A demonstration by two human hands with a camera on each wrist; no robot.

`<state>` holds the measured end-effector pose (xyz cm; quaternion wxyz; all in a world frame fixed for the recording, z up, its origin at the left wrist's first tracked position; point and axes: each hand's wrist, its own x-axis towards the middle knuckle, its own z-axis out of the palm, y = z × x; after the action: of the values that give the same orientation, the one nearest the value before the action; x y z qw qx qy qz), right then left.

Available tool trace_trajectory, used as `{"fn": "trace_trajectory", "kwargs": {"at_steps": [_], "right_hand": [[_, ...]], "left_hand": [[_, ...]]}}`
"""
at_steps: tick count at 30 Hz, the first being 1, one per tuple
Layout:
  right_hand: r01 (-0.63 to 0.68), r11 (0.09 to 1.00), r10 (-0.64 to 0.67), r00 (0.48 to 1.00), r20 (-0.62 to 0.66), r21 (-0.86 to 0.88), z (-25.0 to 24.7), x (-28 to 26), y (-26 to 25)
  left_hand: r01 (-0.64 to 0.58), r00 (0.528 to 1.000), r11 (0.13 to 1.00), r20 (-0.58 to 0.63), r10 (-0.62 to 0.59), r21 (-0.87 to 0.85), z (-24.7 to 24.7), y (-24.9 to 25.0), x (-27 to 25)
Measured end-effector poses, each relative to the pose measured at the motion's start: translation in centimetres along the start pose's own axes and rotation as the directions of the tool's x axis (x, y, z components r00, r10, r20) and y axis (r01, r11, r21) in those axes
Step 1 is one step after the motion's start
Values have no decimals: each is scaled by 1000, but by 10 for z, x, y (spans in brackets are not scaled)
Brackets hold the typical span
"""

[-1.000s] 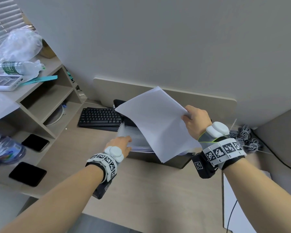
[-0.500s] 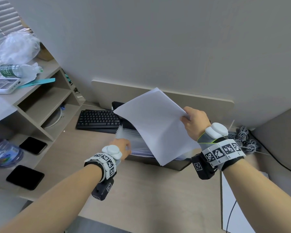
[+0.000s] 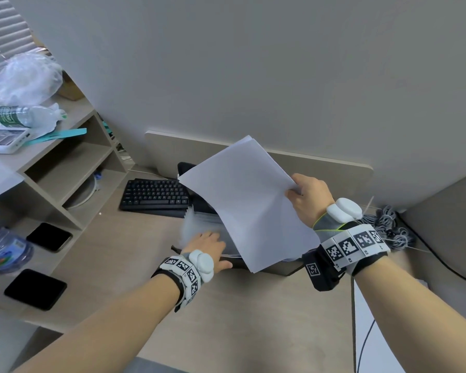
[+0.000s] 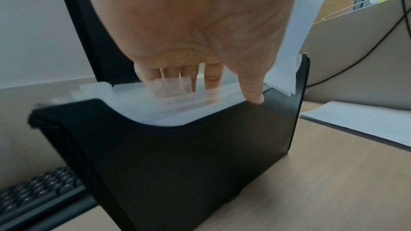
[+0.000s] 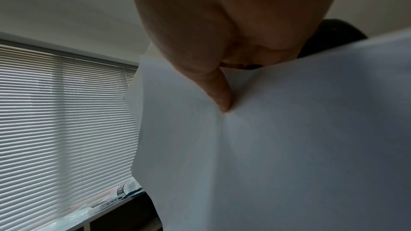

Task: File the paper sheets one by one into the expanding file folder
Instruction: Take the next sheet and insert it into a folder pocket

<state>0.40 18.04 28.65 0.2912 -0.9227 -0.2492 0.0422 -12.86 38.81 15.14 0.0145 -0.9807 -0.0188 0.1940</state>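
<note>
right hand (image 3: 308,201) gripping paper (image 3: 249,200), left hand (image 3: 207,244) in folder (image 4: 189,155)

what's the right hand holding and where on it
The right hand pinches the white paper sheets at their right edge, thumb on top.

Both forearms reach forward, wrists banded. Left hand (image 3: 209,244) lies low, fingers (image 4: 211,76) pointing down among the folder (image 4: 189,155) dividers, thumb on its front edge. Right hand (image 3: 308,196) is raised, pinching paper (image 3: 248,200)
</note>
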Motion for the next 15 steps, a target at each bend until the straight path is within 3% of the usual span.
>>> {"fn": "trace_trajectory", "kwargs": {"at_steps": [3,7,11,15], "right_hand": [[-2,1000,2,1000,-9,-3,0,2,1],[-34,999,34,999,-9,0,-1,8,4],[-70,997,70,997,-27,-25,-6,19,9],[-67,996,66,997,-32,-55,-10,25,7]], "left_hand": [[-2,999,999,51,4,-35,3,5,1],[-78,993,990,93,68,114,11,6,4],[-115,983,982,162,90,151,14,7,5],[-106,987,985,138,87,133,11,6,5]]}}
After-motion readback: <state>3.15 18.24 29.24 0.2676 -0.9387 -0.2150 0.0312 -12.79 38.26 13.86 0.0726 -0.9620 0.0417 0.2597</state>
